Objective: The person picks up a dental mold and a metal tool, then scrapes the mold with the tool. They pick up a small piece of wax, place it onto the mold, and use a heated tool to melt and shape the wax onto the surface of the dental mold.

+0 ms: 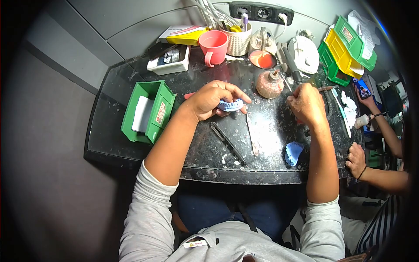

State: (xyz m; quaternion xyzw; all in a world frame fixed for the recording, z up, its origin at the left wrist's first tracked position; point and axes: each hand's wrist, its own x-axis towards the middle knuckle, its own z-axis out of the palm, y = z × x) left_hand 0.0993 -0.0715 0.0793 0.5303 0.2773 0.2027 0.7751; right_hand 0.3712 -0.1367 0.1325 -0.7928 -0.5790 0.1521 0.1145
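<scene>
My left hand [214, 99] holds a blue dental cast [230, 105] between thumb and fingers, its row of teeth showing. My right hand [307, 104] is closed around what looks like a thin metal instrument [286, 83], whose tip points up and left near the round glass burner [270, 84]. Most of its handle is hidden in the fist. Close to my right forearm lies a second blue dental cast [293, 153]. A small spatula [252, 134] and a black pen [228, 143] rest on the table below my left hand.
A green bin [149, 112] stands at left. Along the back are a pink mug [213, 47], a woven pot [237, 40], a dish of red wax [262, 59] and a white device [304, 54]. Stacked bins [345, 50] stand at right. Another person's hand [356, 160] rests at the right table edge.
</scene>
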